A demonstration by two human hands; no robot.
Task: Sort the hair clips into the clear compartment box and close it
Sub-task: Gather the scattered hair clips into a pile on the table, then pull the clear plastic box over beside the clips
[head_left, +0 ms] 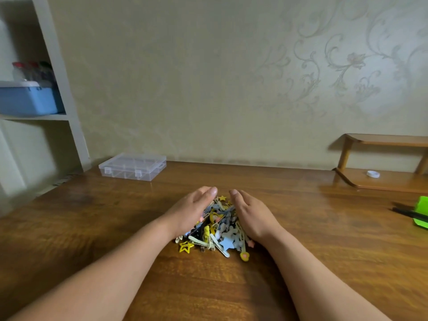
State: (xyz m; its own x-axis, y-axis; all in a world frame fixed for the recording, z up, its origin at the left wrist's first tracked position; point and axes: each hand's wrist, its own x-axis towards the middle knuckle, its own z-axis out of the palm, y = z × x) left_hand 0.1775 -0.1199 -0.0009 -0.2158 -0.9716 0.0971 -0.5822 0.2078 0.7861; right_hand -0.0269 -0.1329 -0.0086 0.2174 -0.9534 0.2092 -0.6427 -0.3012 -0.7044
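A heap of hair clips [217, 230] in yellow, blue, white, black and pink lies on the wooden table [92, 228] in front of me. My left hand [192, 209] presses against the heap's left side with straight fingers. My right hand [251, 213] presses against its right side the same way, fingertips nearly meeting behind the pile. A yellow star clip [186, 247] and a pink-tipped clip [244, 256] lie at the near edge. The clear compartment box [132, 166] sits closed at the table's far left, well away from both hands.
A low wooden shelf [379, 179] with a small white cap [373, 174] stands at the back right. A green object with a black handle [416, 214] lies at the right edge. White shelving with a blue bin [27, 98] stands at the left.
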